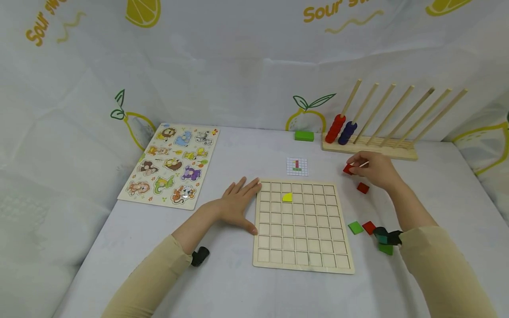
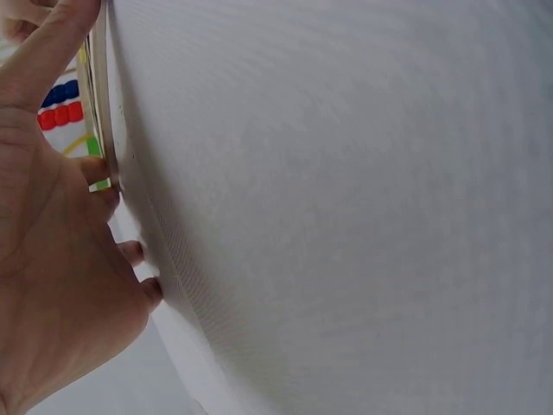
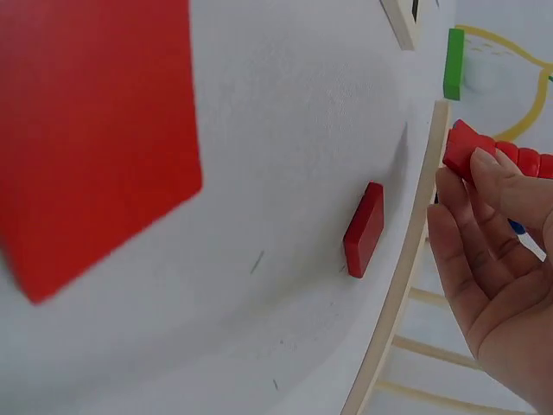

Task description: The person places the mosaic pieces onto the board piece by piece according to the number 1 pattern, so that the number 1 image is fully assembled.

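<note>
My left hand (image 1: 237,205) rests with spread, straight fingers along the left edge of a wooden grid board (image 1: 303,260). On that board lies one yellow quarter-round tile (image 1: 287,197) in an upper cell. Between thumb and fingers, my right hand (image 1: 371,170) pinches a red square tile (image 1: 348,169), right of a small printed pattern card (image 1: 297,166). The right wrist view shows the pinched red tile (image 3: 465,149) held up off the table. Below this hand lies another red tile (image 1: 363,188). Further down are a red tile (image 1: 369,228), a green tile (image 1: 355,228) and a green piece (image 1: 385,249) partly hidden by the wrist strap.
A bead-stacking rack (image 1: 370,150) with tall pegs, red beads (image 1: 335,129) and blue beads (image 1: 347,133) stands at the back right. Beside it is a green block (image 1: 304,136). An animal puzzle board (image 1: 169,165) lies at the left. White printed cloth hangs behind.
</note>
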Available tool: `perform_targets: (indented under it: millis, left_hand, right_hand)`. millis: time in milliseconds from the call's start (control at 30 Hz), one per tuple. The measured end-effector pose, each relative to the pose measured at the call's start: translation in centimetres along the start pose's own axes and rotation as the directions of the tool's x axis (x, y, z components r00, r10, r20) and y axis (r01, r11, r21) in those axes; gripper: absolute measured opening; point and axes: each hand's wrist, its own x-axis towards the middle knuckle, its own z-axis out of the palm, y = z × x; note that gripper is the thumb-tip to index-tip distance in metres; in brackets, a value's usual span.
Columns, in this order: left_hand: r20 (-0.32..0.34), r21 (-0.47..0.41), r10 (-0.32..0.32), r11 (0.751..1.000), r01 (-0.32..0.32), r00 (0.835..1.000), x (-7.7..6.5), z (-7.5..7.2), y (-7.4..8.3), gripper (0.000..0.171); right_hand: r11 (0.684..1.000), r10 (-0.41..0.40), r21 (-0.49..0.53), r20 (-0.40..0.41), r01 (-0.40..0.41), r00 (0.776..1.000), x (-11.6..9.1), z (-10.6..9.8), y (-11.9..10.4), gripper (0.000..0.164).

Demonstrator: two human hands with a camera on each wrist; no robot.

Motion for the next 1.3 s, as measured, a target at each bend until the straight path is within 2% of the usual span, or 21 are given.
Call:
perform_targets:
  millis: [467, 1300]
  left_hand:
    - [-0.006, 0.002, 0.002, 1.0, -0.002, 1.0, 0.0, 0.1, -0.1, 0.128]
    - [-0.004, -0.011, -0.002, 1.0, 0.002, 1.0, 0.1, 0.2, -0.1, 0.129]
  right_hand:
    - [0.995, -0.078, 0.074, 0.069, 0.072, 0.995, -0.2, 1.4, -3.3, 0.021]
    - [0.984, -0.102, 0.165, 0.206, 0.068, 0.973, 0.2, 5.3, -6.8, 0.018]
